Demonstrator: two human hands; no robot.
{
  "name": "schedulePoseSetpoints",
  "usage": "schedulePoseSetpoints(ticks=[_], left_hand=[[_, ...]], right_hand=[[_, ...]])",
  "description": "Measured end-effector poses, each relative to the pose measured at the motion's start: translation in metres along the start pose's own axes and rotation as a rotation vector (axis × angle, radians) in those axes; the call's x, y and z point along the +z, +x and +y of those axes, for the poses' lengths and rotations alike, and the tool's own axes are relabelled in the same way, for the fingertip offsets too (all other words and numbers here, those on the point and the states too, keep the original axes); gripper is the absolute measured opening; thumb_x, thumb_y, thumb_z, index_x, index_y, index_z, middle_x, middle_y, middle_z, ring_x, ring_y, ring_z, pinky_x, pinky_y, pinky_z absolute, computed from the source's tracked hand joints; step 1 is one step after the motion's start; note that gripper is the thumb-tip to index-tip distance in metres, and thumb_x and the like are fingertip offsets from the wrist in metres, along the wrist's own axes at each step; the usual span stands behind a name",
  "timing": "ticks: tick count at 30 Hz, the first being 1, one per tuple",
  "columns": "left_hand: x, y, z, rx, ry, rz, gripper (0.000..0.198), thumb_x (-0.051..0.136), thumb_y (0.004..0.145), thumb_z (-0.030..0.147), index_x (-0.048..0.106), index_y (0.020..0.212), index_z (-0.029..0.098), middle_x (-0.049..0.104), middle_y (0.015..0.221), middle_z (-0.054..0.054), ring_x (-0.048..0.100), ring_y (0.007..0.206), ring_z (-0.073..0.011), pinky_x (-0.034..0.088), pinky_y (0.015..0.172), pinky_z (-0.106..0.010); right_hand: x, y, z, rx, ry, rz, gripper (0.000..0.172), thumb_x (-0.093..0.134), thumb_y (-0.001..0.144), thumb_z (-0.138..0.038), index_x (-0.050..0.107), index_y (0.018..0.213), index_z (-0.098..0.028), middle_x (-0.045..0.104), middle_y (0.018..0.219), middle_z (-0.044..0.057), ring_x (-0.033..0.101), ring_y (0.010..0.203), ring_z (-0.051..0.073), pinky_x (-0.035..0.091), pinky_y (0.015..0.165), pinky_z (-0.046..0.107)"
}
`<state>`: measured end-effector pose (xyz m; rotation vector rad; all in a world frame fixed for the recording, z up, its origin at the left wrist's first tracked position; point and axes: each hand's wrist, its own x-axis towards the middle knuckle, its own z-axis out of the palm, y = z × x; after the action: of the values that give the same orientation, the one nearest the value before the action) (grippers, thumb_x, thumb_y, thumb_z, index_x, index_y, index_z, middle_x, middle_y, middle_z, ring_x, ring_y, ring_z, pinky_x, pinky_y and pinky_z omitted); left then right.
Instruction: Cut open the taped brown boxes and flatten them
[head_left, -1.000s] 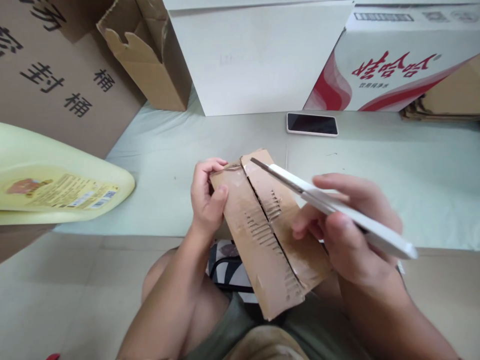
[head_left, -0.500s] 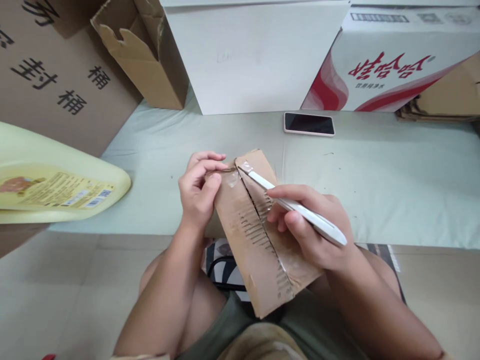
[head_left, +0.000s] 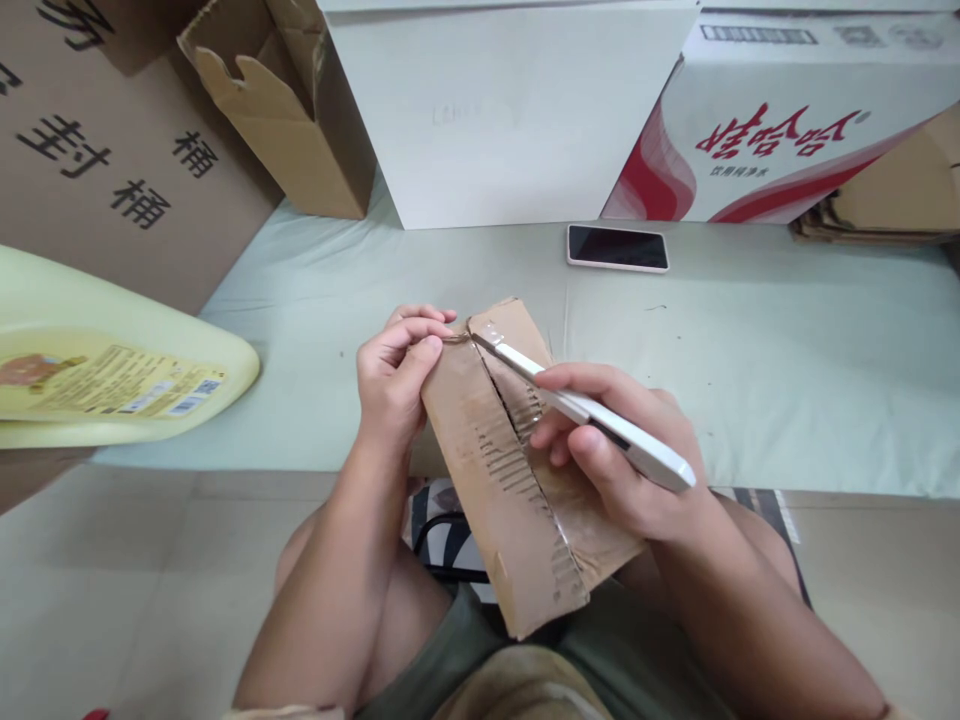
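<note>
A worn brown cardboard box is tilted between my lap and the edge of the pale green surface. Along its top runs a slit seam, with torn corrugation and bits of clear tape beside it. My left hand is closed on the box's far left corner, thumb on top and fingers at the far edge. In my right hand is a white utility knife, gripped along its handle. The blade tip rests at the far end of the seam, close to my left fingers.
A phone lies on the pale green cloth. Behind it stand a white box, a red-and-white carton and an open brown box. A yellow jug and a large printed carton are at left.
The knife tip has shifted very slightly left toward the far end of the seam. My left fingers have moved slightly at the corner; the box is almost still.
</note>
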<state>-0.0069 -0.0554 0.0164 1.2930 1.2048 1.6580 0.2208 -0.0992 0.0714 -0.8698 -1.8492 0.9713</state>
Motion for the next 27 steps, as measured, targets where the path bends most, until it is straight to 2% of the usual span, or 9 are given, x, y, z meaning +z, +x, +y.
schedulePoseSetpoints(ticks=[10,20,27], left_hand=[[0.0,-0.003,0.002,-0.044,-0.021,0.027,0.014,0.082,0.078,0.037,0.079,0.073,0.023,0.071,0.093,-0.006,0.07,0.094,-0.0232,0.056,0.096,-0.041],[0.002,-0.003,0.001,-0.031,-0.027,0.039,0.015,0.08,0.078,0.037,0.079,0.071,0.024,0.071,0.089,-0.006,0.068,0.093,-0.0232,0.056,0.093,-0.04],[0.003,-0.004,0.001,-0.009,0.003,0.051,0.015,0.079,0.081,0.036,0.078,0.072,0.023,0.072,0.089,-0.006,0.068,0.094,-0.023,0.054,0.094,-0.04]], right_hand=[[0.0,0.002,-0.004,0.018,-0.002,0.038,0.027,0.059,0.108,-0.036,0.073,0.123,-0.018,0.072,0.075,-0.001,0.06,0.056,0.008,0.049,0.055,0.021],[0.003,0.005,0.001,0.31,0.329,0.124,0.022,0.067,0.102,-0.033,0.078,0.116,-0.021,0.073,0.073,-0.002,0.058,0.05,0.006,0.038,0.04,0.017],[0.006,0.009,0.0,0.374,0.408,0.185,0.02,0.062,0.098,-0.027,0.079,0.107,-0.021,0.072,0.067,-0.003,0.057,0.046,0.006,0.036,0.036,0.015]])
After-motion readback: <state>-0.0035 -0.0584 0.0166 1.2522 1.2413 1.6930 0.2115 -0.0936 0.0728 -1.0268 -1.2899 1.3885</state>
